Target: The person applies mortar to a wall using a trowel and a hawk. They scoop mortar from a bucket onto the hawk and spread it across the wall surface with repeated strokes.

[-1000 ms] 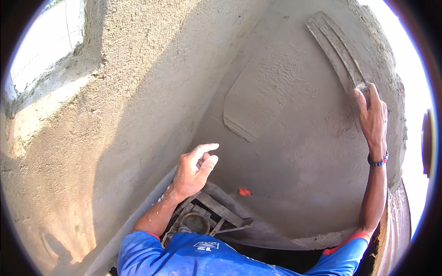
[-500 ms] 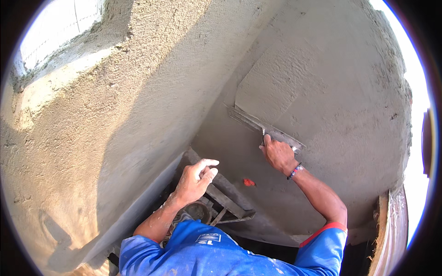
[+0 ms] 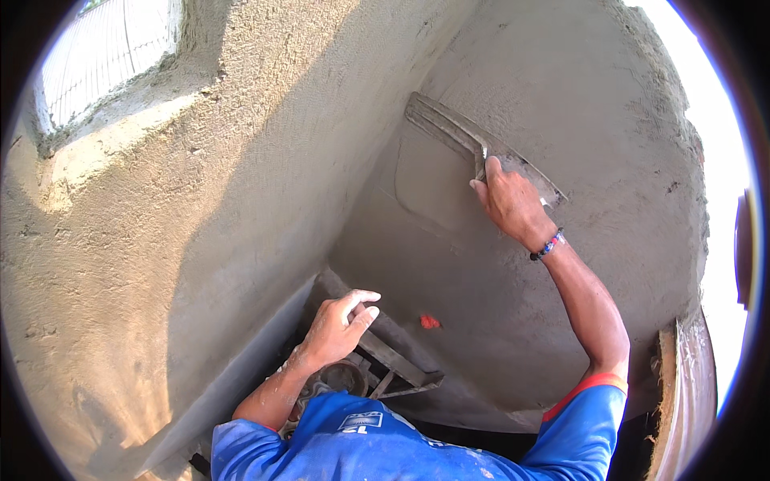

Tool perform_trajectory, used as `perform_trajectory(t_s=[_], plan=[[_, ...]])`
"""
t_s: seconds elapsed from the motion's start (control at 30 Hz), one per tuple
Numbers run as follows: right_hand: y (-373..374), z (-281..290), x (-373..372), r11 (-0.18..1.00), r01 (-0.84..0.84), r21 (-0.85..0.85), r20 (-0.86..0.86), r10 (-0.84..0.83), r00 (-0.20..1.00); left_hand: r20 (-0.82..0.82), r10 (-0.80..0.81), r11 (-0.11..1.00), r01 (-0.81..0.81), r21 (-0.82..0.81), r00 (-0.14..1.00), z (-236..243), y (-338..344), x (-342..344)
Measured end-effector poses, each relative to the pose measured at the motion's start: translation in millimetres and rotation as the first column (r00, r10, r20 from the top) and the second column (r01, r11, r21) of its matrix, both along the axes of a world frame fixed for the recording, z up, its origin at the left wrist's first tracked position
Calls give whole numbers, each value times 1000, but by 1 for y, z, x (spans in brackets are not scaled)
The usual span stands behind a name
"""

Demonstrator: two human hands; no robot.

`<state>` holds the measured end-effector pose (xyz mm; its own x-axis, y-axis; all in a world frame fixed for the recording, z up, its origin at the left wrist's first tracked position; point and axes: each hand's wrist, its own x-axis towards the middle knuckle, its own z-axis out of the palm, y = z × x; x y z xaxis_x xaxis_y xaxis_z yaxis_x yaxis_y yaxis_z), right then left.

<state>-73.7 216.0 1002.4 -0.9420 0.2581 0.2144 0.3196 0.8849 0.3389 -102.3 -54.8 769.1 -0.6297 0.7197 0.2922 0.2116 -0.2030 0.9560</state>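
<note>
The right hand (image 3: 516, 200), at half past two from the centre, is clamped on the handle of a long, narrow, grey metal trowel (image 3: 472, 136). This trowel lies at half past one, its blade against the grey plastered wall (image 3: 609, 160). At seven o'clock the left hand (image 3: 341, 325) is well apart from the right; its fingers are loosely bent, gripping nothing. A small orange-red patch (image 3: 430, 321) shows at five o'clock.

sunlit left wall (image 3: 160, 232), diagonal shadow; upper-left opening (image 3: 112, 60) overexposed; black fisheye rim.
</note>
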Motion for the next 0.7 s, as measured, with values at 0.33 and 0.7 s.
perform_trajectory(t_s=[0.33, 0.7], plan=[[0, 97, -4, 990, -13, 141, -214, 43, 976, 74, 77, 993, -70, -95, 994, -7, -31, -1], [11, 187, -8, 986, 46, 160, -404, 23, 915, 61, 48, 998, -46, -33, 997, -10, -13, -3]])
